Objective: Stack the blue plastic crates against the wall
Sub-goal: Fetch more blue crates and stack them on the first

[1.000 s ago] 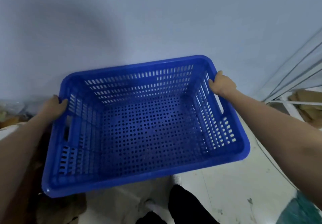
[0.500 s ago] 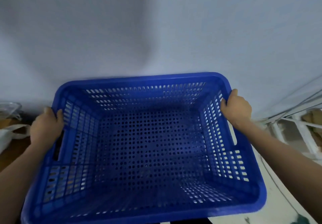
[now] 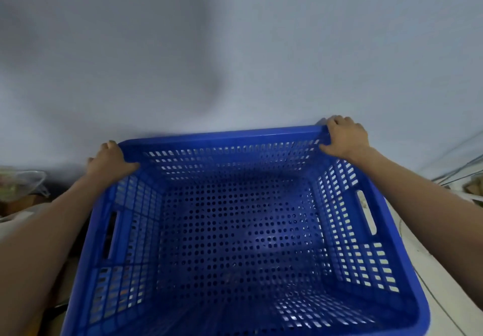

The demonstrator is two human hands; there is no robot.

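Note:
A blue perforated plastic crate (image 3: 235,244) fills the lower middle of the view, open side up, its far rim close to the pale wall (image 3: 235,48). My left hand (image 3: 109,162) grips the far left corner of the rim. My right hand (image 3: 343,137) grips the far right corner, fingers curled over the edge. The crate is empty inside. Through the holes in its bottom I make out dark shapes, but I cannot tell what lies beneath it.
A clear plastic bag (image 3: 21,184) and brownish clutter lie on the left by the wall. At the right edge are white frame bars (image 3: 470,176) and a strip of pale floor (image 3: 444,283).
The crate has moved forward and down toward the wall. Both hands have slid from the side rims to the two far corners.

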